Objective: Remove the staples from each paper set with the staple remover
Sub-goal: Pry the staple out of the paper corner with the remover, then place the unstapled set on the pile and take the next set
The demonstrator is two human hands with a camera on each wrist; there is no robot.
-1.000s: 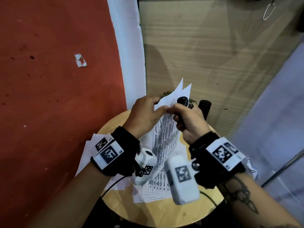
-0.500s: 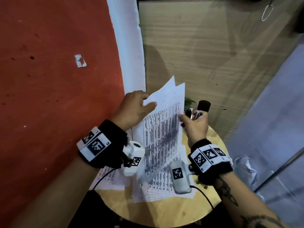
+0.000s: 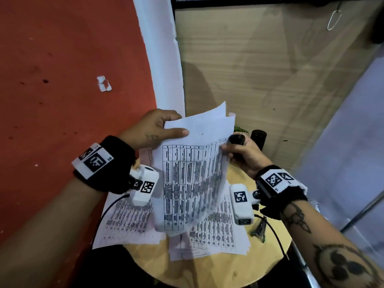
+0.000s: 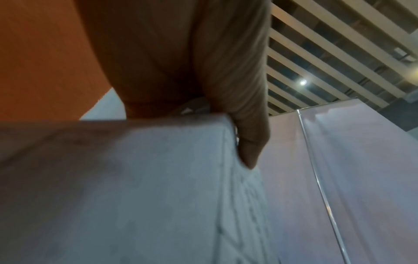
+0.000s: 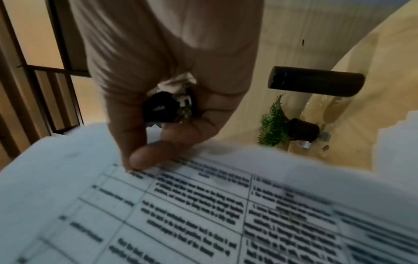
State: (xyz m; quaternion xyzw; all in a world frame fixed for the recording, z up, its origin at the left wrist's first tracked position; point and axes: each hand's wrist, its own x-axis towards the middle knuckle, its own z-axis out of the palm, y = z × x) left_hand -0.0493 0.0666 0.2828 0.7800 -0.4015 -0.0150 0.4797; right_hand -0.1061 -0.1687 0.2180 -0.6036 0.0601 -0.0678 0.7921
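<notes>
A set of printed paper sheets (image 3: 193,173) is held up above the round wooden table (image 3: 218,269). My left hand (image 3: 160,129) pinches its top left corner, thumb on the front; in the left wrist view the thumb (image 4: 246,139) lies along the paper edge (image 4: 135,178). My right hand (image 3: 243,154) curls round the black staple remover (image 3: 236,140) and touches the sheet's top right edge. In the right wrist view the staple remover (image 5: 167,109) sits in the palm while the fingertips (image 5: 144,159) press on the printed page (image 5: 203,214).
More printed sheets (image 3: 214,233) lie spread on the table below. A black cylinder (image 3: 258,138) and a small potted plant (image 5: 278,125) stand at the table's far side. A dark metal object (image 3: 259,227) lies near the right edge. Red wall on the left.
The paper set has been lifted off the table and raised between both hands. Both hands have moved apart, the left one up and to the left.
</notes>
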